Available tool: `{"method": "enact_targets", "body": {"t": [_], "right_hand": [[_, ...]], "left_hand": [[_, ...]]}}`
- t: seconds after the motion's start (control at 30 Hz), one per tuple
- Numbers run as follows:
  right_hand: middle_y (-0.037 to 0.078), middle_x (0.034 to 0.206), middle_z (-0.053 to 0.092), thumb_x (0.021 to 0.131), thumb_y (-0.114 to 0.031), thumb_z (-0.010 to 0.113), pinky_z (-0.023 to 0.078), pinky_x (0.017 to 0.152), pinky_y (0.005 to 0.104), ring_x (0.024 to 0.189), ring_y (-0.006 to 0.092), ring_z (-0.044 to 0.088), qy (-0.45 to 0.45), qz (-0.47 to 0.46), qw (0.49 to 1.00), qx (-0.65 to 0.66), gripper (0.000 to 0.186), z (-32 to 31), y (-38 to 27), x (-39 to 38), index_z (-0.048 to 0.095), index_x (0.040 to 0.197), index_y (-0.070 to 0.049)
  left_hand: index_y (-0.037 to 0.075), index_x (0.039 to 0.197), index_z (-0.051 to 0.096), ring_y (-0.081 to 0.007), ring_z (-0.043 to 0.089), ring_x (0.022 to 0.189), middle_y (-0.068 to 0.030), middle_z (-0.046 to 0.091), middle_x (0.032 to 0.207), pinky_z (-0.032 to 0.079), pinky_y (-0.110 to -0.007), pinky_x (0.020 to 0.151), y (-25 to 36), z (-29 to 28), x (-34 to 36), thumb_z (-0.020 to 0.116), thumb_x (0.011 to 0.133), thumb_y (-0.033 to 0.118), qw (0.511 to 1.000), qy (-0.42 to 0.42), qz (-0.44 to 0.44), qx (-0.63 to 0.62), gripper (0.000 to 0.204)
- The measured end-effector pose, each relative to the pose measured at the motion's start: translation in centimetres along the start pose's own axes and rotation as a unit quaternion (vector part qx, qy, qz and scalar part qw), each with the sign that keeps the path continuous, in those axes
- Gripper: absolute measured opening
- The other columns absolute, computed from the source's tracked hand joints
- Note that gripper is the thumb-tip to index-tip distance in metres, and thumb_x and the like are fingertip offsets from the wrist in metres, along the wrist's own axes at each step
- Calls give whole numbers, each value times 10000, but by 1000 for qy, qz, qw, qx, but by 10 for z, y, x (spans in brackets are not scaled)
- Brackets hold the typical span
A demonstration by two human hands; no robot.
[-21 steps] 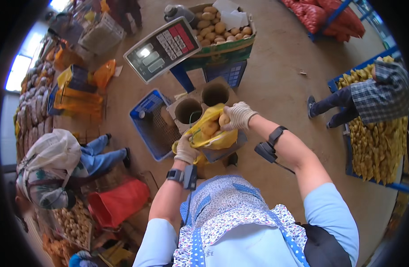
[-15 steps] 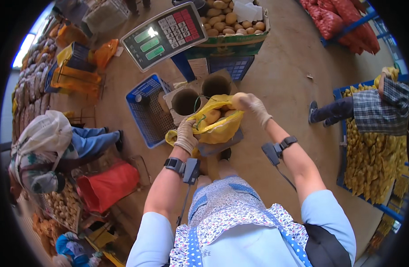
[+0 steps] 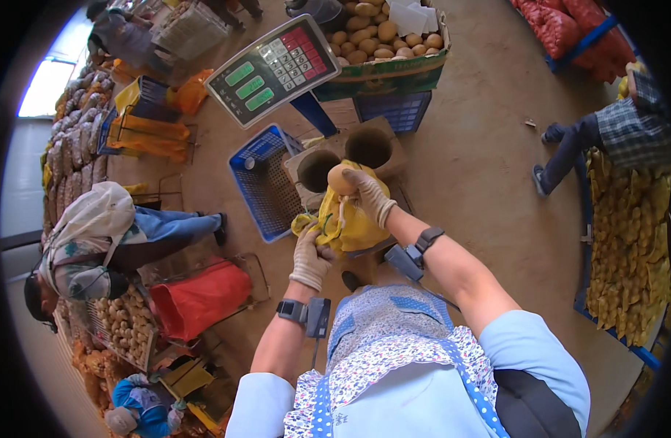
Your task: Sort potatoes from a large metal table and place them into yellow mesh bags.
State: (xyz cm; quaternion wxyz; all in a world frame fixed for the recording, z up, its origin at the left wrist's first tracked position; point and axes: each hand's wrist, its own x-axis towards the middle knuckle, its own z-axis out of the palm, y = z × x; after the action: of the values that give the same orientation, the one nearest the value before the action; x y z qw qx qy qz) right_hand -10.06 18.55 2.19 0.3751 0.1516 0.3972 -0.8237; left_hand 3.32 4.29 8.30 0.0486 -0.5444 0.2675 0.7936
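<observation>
In white work gloves, my right hand (image 3: 370, 196) is closed round a smooth tan potato (image 3: 340, 179), held just above a yellow mesh bag (image 3: 353, 228). My left hand (image 3: 311, 263) pinches the gathered left edge of that bag. The bag's contents are hidden from here. Just beyond the bag stands a grey block (image 3: 396, 139) with two round dark holes. Below the bag, the support is mostly covered.
A blue basket (image 3: 240, 171) lies left of the block. Behind stand a scale display (image 3: 273, 71) and a green carton (image 3: 379, 82) of potatoes. One person (image 3: 94, 237) bends beside a red bag (image 3: 200, 298); another (image 3: 627, 120) stands by filled yellow sacks (image 3: 627, 255).
My right hand has brought the potato left, over the bag. The bag's mouth, spread with potatoes showing before, is now gathered. Both people at the sides have shifted in view.
</observation>
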Motion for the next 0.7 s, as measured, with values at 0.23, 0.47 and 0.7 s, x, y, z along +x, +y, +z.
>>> {"method": "enact_targets", "body": {"t": [0.23, 0.47, 0.7], "right_hand": [[33, 1160, 616, 764, -567, 722, 450, 905, 357, 1039, 171, 588, 48, 6, 997, -65, 680, -40, -31, -50, 550, 1282, -163], [46, 1081, 652, 822, -435, 752, 519, 817, 322, 954, 160, 619, 7, -132, 969, -208, 561, 2, -15, -101, 575, 1226, -88], [156, 877, 698, 898, -374, 643, 513, 806, 392, 879, 303, 675, -116, -244, 751, -602, 315, 72, -34, -73, 705, 935, -68]], "left_hand": [[184, 1166, 593, -41, 440, 444, 36, 567, 723, 392, -202, 363, 18, 0, 30, 601, 924, 156, 964, 0, 110, 242, 244], [159, 1209, 548, -94, 578, 691, -23, 609, 939, 522, -272, 527, 6, -4, -7, 641, 913, 234, 958, -10, 229, 174, 319], [80, 1103, 583, -260, 651, 951, -92, 665, 1014, 542, -484, 828, -22, -58, -67, 565, 936, 217, 973, -197, -53, -107, 217]]}}
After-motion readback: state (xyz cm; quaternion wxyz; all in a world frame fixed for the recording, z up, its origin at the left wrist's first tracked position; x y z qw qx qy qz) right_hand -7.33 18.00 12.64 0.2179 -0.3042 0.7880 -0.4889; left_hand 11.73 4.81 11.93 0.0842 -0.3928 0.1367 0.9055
